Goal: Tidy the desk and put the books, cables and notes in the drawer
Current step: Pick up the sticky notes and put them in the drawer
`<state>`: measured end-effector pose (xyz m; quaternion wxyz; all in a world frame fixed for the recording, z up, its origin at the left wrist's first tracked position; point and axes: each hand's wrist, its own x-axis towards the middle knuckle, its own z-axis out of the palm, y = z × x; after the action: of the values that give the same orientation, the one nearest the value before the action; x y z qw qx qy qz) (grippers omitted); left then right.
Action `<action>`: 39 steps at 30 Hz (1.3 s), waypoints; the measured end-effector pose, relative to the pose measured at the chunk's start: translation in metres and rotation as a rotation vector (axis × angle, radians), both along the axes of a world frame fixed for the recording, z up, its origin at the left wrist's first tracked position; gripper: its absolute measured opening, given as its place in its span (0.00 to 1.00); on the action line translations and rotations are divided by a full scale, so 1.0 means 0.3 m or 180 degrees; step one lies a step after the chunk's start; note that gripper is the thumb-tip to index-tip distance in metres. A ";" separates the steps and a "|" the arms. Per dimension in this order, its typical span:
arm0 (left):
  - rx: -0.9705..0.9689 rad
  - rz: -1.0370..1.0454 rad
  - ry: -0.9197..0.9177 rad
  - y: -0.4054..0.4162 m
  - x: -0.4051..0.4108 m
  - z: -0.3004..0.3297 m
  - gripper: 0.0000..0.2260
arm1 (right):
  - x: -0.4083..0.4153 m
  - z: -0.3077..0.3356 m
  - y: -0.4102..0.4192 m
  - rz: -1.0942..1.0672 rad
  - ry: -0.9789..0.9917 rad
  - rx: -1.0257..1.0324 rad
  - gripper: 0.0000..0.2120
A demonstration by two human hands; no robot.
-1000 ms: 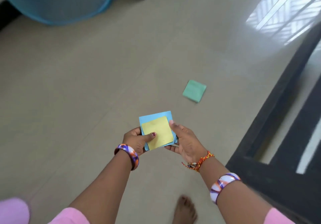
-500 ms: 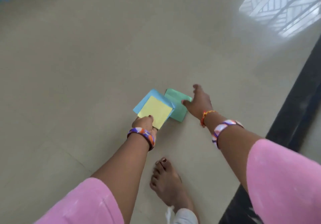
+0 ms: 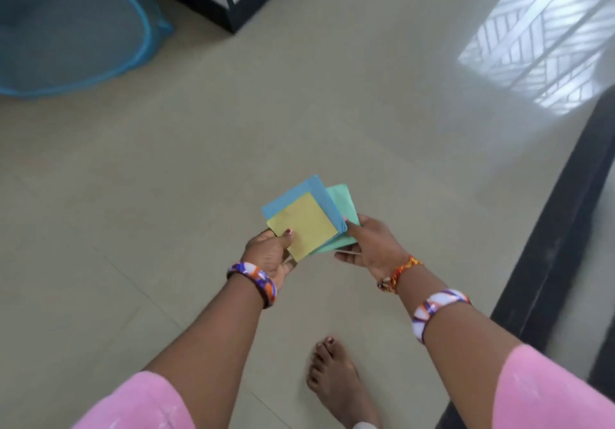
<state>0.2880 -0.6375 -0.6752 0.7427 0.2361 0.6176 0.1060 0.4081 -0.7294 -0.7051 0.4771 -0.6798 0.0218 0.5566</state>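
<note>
The person is standing over the tiled floor (image 3: 166,195) with a loose fan of notes held up between both hands, well above the floor. The left hand (image 3: 266,255) is pinching the yellow note (image 3: 304,225) at its lower corner, thumb on top and the other fingers curled out of sight beneath, with the blue note (image 3: 299,192) lying directly under it. The right hand (image 3: 369,245) is gripping the green note (image 3: 342,202) at its lower right edge, its fingers folded round the sheet, and this note is tucked only partly under the blue one. The risk, as I judge it, is that the three sheets are not yet squared into a single stack: each is being held at one corner, so a light sheet could slide free and flutter to the floor once either hand lets go. Neither drawer nor worktop is showing here, so the notes are likely facing a carry, during which a thin, loose pinch may fail. A bare foot (image 3: 336,382) is planted just below the hands, and a blue mesh basket (image 3: 66,29) is sitting far off to the left.
</note>
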 end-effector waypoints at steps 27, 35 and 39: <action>0.2588 0.0873 0.0133 0.504 -1.589 2.070 0.14 | -1.436 2.191 0.729 0.2096 -0.0990 0.2029 0.12; 0.2450 0.1099 0.0826 0.927 -2.133 2.012 0.03 | -1.974 2.179 1.230 0.2378 -0.0939 0.1811 0.18; 0.2531 0.1355 0.1129 1.146 -2.292 2.052 0.13 | -2.142 2.214 1.445 0.2151 -0.0528 0.1818 0.14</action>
<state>-0.3996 -0.2938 -0.0596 0.4400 0.3845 0.6809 0.4415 -0.2344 -0.2960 -0.0409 0.4371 -0.5321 -0.3943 0.6085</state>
